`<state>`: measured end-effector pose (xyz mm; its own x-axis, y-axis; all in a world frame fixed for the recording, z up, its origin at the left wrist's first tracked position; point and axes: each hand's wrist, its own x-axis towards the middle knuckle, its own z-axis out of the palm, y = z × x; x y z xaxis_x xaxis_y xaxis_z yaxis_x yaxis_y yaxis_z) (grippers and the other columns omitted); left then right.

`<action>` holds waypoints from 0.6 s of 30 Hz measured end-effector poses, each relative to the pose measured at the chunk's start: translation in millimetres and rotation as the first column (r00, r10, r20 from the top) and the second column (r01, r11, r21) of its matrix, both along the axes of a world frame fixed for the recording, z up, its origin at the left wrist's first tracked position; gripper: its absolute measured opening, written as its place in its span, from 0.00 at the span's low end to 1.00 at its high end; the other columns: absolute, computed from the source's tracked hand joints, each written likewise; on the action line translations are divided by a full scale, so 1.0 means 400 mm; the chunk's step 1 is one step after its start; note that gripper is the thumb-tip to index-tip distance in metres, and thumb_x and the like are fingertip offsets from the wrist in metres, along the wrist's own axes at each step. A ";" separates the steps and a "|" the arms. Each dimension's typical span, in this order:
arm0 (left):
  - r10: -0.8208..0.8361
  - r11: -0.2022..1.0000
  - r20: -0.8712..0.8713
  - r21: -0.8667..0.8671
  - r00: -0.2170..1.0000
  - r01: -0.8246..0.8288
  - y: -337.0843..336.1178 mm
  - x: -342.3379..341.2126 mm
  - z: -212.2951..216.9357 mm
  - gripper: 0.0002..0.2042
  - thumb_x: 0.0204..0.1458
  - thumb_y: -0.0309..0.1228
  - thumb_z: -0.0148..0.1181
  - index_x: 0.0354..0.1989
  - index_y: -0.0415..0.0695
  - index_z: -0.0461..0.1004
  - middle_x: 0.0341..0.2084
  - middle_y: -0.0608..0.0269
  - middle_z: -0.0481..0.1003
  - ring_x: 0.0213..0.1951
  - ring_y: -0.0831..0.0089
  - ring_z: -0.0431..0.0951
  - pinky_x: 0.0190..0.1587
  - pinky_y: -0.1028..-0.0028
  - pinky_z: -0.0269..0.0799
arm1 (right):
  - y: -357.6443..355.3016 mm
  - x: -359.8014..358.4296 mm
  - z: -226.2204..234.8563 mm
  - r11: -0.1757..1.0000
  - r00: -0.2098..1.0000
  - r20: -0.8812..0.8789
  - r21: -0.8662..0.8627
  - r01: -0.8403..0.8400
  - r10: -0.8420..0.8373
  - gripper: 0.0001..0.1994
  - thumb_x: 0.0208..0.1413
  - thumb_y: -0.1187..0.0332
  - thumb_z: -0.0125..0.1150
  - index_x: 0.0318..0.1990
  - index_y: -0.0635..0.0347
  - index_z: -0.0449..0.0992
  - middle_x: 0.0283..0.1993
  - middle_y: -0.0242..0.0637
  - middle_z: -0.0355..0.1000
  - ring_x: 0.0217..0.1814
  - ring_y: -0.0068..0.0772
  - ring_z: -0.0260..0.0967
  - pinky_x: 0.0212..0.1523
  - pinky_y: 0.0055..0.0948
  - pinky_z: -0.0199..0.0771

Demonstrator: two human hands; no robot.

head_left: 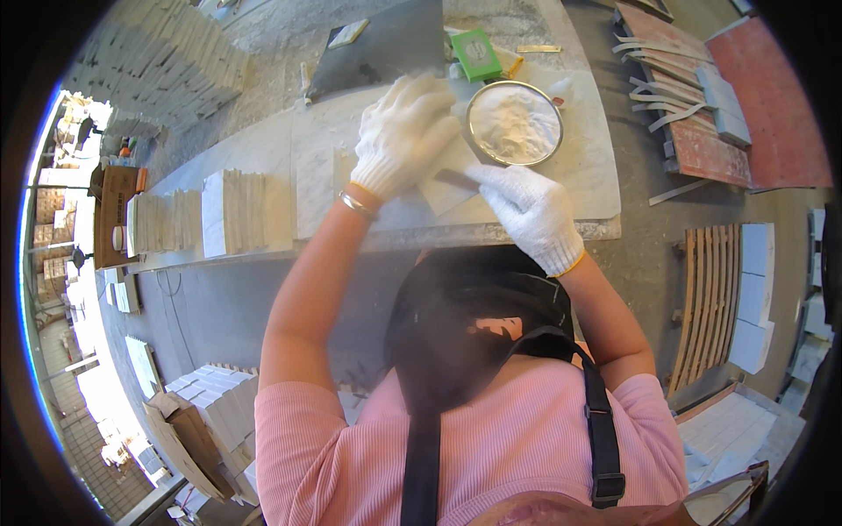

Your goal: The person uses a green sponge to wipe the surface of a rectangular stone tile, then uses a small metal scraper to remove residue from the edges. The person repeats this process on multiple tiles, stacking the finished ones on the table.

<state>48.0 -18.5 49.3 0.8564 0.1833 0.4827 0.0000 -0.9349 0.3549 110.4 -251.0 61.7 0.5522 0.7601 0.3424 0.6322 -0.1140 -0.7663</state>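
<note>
My left hand (405, 136), in a white knit glove, is raised over the worktable with its fingers bent together; what they hold, if anything, is hidden. My right hand (531, 210), gloved likewise, is closed on a thin flat grey piece (456, 180) that looks like a scraper blade. Under that piece, between both hands, lies a small pale tile (441, 198). Just beyond my right hand stands a round metal-rimmed bowl (516, 123) full of white powder or paste.
Behind the bowl is a green box (476, 54), beside a dark sheet (381, 53). White tiles (235, 213) stand in a row on the table's left. Stacked slabs (175, 61) rise far left. At right are a red platform (715, 153) with pale strips and a wooden pallet (706, 302).
</note>
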 end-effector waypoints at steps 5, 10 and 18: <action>0.010 1.000 -0.041 -0.015 0.999 -0.011 -0.004 -0.002 0.011 0.19 0.58 0.43 0.62 0.55 0.50 0.79 0.64 0.49 0.72 0.63 0.48 0.72 0.63 0.54 0.67 | -0.024 -0.019 -0.004 0.994 0.992 -0.074 0.011 -0.106 0.106 0.14 0.61 0.77 0.63 0.54 0.62 0.83 0.41 0.41 0.82 0.35 0.32 0.79 0.37 0.29 0.77; -0.019 0.998 -0.013 0.054 1.000 0.020 0.005 -0.020 0.020 0.22 0.59 0.46 0.60 0.60 0.52 0.78 0.68 0.48 0.69 0.67 0.39 0.67 0.69 0.49 0.60 | -0.133 -0.009 0.011 0.996 0.709 -0.703 -0.087 -0.008 -0.056 0.20 0.63 0.74 0.63 0.63 0.62 0.77 0.40 0.33 0.80 0.33 0.17 0.73 0.32 0.19 0.73; -0.181 0.979 -0.102 0.073 0.978 0.189 -0.046 -0.201 0.026 0.40 0.45 0.56 0.72 0.66 0.47 0.73 0.71 0.48 0.66 0.74 0.38 0.58 0.74 0.45 0.53 | -0.195 0.005 -0.063 0.979 0.535 -0.835 -0.015 0.203 -0.124 0.25 0.64 0.69 0.64 0.68 0.64 0.71 0.42 0.38 0.81 0.36 0.25 0.77 0.33 0.23 0.75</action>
